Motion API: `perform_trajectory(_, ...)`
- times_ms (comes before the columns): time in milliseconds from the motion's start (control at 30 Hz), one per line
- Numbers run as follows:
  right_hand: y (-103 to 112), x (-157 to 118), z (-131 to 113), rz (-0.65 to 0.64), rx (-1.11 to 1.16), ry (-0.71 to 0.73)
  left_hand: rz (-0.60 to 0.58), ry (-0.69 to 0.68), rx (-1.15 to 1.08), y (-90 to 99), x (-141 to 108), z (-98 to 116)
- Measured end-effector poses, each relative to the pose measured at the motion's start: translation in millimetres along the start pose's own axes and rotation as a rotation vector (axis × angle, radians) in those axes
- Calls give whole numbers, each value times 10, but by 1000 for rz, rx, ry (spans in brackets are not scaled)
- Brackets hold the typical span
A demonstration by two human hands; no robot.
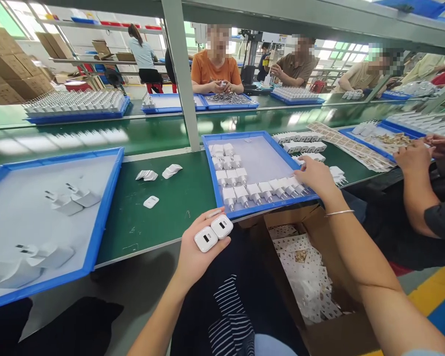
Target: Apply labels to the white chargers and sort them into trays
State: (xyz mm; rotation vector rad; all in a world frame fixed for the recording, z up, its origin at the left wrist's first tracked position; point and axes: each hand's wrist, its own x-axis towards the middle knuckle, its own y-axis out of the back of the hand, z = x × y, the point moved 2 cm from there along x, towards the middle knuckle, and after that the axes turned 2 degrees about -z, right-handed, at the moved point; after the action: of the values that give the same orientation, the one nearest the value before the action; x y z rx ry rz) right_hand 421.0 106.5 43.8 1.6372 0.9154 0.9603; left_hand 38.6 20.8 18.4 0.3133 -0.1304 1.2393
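Chargers fill this moment: the left hand (198, 249) is cupped palm-up just off the near edge of the green table (163, 207), fingers closed around two white plug chargers (213, 232) that lie side by side in the palm with their port faces up. The right hand (315, 177) reaches forward to the near right corner of the middle blue tray (211, 168), fingers curled down onto the last chargers in a row (267, 190) that runs along the tray's front edge; whether it actually pinches one cannot be told. A thin bracelet (339, 213) sits on that wrist. More chargers stand in short rows (228, 160) at the left side of the same tray, prongs pointing toward the viewer.

A larger blue tray (107, 198) lies to the left on the table, holding a few chargers (72, 200) on a pale liner. Between the two trays rest two crumpled white wrappers (159, 173) and one small white piece (151, 201). Below the table edge, to the right of the lap, an open cardboard box (311, 277) holds many small packets. A co-worker's hands (419, 153) work at another tray on the right, and more people sit across the table behind further trays.
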Motion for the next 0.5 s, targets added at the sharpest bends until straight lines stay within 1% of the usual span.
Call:
perform_trajectory(100, 122, -145, -13, 76, 20, -12, 4, -20, 19, 27, 22, 10)
perform_trajectory(167, 220, -325, -143, 171, 98, 23, 2, -42, 24, 31, 48, 35)
perform_trajectory(200, 265, -444, -250, 226, 197, 82, -4, -53, 24, 28, 61, 54)
perform_trajectory(233, 298, -578, -385, 241, 345, 187, -11, -64, 20, 23, 74, 76)
perform_trajectory(267, 314, -720, -536, 201, 522, 309, -16, -73, 8, 16, 84, 99)
perform_trajectory(300, 312, -863, -700, 87, 694, 443, -22, -77, -18, 9, 90, 121)
perform_trajectory(333, 292, -1001, -863, -71, 836, 539, -34, -71, -63, 1, 91, 140)
perform_trajectory(367, 262, -1128, -1016, -229, 970, 603, -55, -55, -131, -7, 87, 155)
perform_trajectory(433, 179, -1330, -1282, -522, 1197, 687, -134, 11, -316, -23, 61, 172)
perform_trajectory(500, 76, -1447, -1477, -732, 1406, 683, -225, 96, -492, -30, 16, 181)
